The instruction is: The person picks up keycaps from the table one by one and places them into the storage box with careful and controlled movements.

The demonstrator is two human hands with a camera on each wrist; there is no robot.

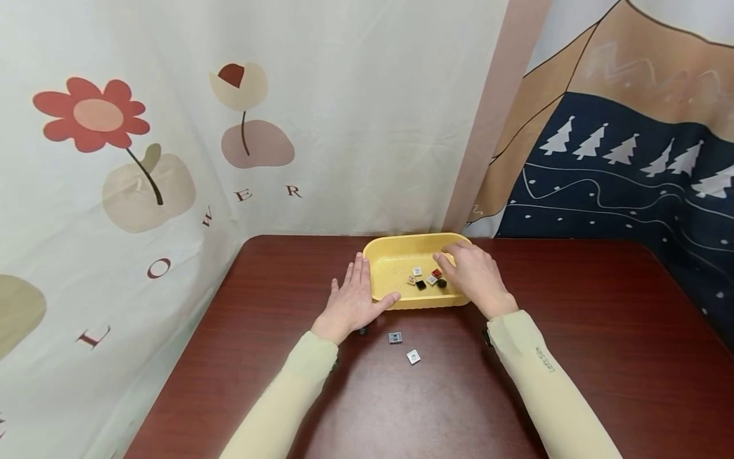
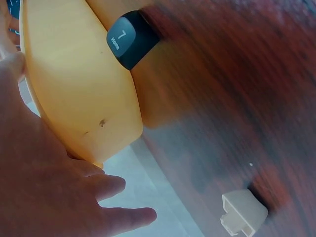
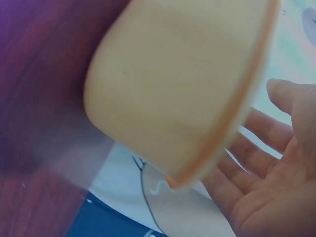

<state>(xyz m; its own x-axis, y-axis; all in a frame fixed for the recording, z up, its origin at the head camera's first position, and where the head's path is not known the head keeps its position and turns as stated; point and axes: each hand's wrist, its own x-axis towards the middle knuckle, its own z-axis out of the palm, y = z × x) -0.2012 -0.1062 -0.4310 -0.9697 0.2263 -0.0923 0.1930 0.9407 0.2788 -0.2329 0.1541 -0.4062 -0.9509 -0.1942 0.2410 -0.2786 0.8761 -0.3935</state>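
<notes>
A yellow plastic bin stands near the table's back edge. Inside it lie several small keycaps: white, red, black and tan. My left hand rests at the bin's left end, fingers straight and thumb over the front rim. Over the right end hovers my right hand; the right wrist view shows its fingers loosely spread, with nothing visible in them. In front of the bin are a grey keycap and a white keycap. A black keycap marked 7 Home lies beside the bin.
The dark red wooden table extends to both sides of the bin. Behind it hang a pale curtain with flower prints and a navy cloth with white trees, close to the table's back edge.
</notes>
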